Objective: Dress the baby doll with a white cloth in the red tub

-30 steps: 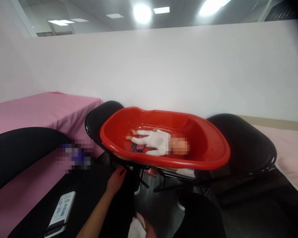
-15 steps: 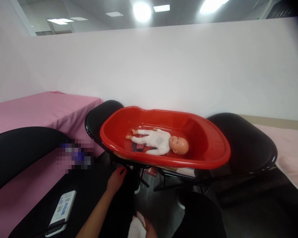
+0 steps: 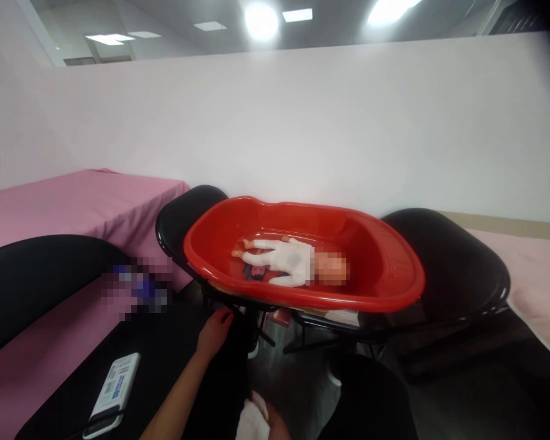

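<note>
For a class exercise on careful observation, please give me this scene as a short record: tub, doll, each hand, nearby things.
Tub: red, a black chair at each end
Doll: lies in the tub, dressed in white, head blurred
Left hand: seems to rest on black clothing
Right hand: holds a white cloth, low in the picture
Nearby: white block with blue print; pink cloth at left

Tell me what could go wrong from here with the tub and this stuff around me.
The red tub appears propped on black chairs, so leaning on one end might tip it. The white device beside your left forearm could get knocked. The white cloth in your right hand might drop if your grip loosens.
</note>
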